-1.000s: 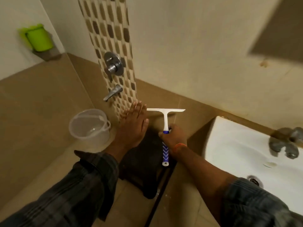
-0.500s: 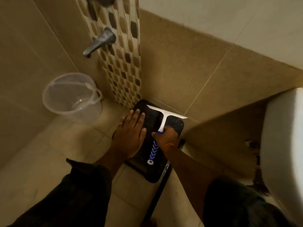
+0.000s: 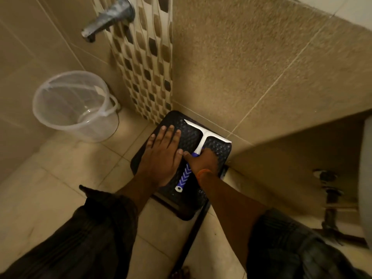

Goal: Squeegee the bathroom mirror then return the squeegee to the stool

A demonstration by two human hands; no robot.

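Note:
A black plastic stool [image 3: 217, 150] stands in the floor corner against the tiled wall. The squeegee [image 3: 203, 137], white blade and blue-and-white handle, lies on the stool top with its blade toward the wall. My right hand [image 3: 203, 162] is closed around the upper part of the handle. My left hand [image 3: 163, 156] lies flat on the left part of the stool, palm down, fingers spread, holding nothing. The mirror is out of view.
A clear plastic bucket [image 3: 78, 105] stands on the floor left of the stool. A metal tap [image 3: 106, 19] juts from the patterned tile strip above. The white basin edge [image 3: 366, 178] and its drain pipes [image 3: 330, 200] are at the right.
The view has tilted down and come closer to the stool. The squeegee has come down onto the stool top, with my right hand still on its handle. My left hand stays flat on the stool.

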